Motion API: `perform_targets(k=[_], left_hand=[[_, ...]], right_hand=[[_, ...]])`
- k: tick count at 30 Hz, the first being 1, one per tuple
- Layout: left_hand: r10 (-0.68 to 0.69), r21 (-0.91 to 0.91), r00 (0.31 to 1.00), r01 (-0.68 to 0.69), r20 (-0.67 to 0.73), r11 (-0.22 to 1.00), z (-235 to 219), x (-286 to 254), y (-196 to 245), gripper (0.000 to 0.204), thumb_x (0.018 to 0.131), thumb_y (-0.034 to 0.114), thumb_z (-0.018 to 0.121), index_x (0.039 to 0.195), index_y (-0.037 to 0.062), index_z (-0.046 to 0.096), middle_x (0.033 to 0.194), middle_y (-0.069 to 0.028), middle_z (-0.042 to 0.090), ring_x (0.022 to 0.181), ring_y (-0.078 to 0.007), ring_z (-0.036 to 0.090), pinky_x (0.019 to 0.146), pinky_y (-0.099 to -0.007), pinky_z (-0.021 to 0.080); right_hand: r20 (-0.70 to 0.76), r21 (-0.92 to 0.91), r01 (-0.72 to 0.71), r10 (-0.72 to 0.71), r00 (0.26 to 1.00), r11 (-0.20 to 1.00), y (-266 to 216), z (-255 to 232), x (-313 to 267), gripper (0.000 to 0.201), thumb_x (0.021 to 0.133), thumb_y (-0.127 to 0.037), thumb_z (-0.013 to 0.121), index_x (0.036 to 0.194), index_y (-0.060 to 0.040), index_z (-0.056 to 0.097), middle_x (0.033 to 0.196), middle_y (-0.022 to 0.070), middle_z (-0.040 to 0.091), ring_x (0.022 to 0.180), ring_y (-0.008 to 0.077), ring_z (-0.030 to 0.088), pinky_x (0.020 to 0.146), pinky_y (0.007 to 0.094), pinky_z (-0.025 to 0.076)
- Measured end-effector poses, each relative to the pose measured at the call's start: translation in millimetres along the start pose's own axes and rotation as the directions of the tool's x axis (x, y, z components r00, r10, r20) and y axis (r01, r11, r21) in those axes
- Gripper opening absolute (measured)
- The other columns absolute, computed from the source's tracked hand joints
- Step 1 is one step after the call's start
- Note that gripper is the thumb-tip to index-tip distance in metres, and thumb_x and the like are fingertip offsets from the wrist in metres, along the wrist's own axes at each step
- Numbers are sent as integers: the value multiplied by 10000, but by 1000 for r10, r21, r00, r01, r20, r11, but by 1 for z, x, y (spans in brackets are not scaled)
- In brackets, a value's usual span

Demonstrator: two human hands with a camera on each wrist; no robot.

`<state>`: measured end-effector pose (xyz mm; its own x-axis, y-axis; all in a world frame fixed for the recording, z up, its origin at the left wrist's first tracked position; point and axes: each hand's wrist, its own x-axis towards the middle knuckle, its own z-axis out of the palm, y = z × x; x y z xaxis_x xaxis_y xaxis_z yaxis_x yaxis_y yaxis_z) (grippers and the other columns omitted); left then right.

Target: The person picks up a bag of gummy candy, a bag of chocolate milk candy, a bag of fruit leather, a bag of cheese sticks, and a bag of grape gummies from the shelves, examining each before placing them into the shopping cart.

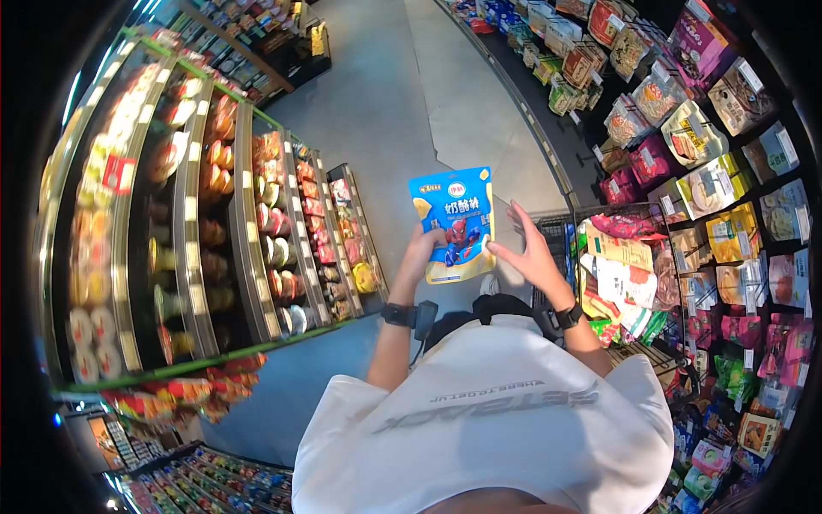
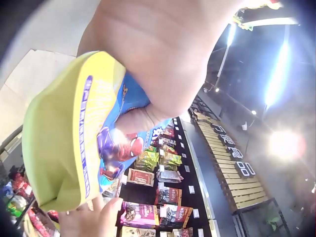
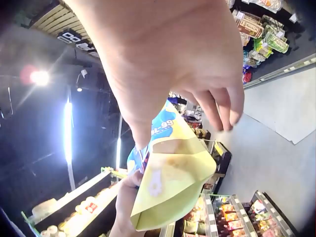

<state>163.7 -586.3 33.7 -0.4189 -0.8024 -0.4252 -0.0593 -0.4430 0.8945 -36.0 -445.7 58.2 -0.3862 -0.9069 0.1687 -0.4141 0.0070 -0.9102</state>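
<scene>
My left hand (image 1: 416, 255) holds a blue and yellow snack pouch (image 1: 452, 206) by its left side, thumb across the front. A red-and-blue cartoon hero is printed on the pouch, which stands upright in front of my body. In the left wrist view the thumb presses on the blue front and the yellow bottom fold (image 2: 59, 133) faces the camera. Beside the pouch's right edge is my right hand (image 1: 535, 255), its fingers spread and its thumb tip right at the edge. In the right wrist view those fingers (image 3: 224, 106) extend past the pouch.
A shopping cart (image 1: 561, 248) filled with packaged goods (image 1: 621, 265) stands to my right, against racks of hanging snack bags (image 1: 736, 227). Shelves of packaged food (image 1: 201, 214) with a green edge run along my left. Grey floor (image 1: 368, 94) stretches ahead between them.
</scene>
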Motion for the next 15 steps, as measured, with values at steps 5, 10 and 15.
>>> perform_targets(k=[5,10,15], left_hand=[[-78,-33,968,88,238,996,24,86,77,478,727,-18,539,1202,23,550,1065,-71,657,943,-175,646,822,-303,544],[-18,110,963,-12,269,994,49,200,133,402,906,303,715,1181,23,626,1077,-67,689,956,-134,660,832,-287,538],[27,140,952,-73,306,987,35,356,182,393,899,306,749,1142,8,664,1052,-68,711,905,-122,684,814,-283,547]], right_hand=[[387,478,-348,162,908,806,23,-9,101,447,949,-152,683,1329,13,514,1170,71,658,1041,106,616,904,280,498],[197,438,-326,264,944,838,48,12,205,355,935,-135,699,1230,15,571,1035,52,700,910,78,645,778,229,519],[-72,217,-197,217,974,956,72,34,341,351,898,-167,742,1155,31,610,974,99,723,892,97,659,779,285,527]])
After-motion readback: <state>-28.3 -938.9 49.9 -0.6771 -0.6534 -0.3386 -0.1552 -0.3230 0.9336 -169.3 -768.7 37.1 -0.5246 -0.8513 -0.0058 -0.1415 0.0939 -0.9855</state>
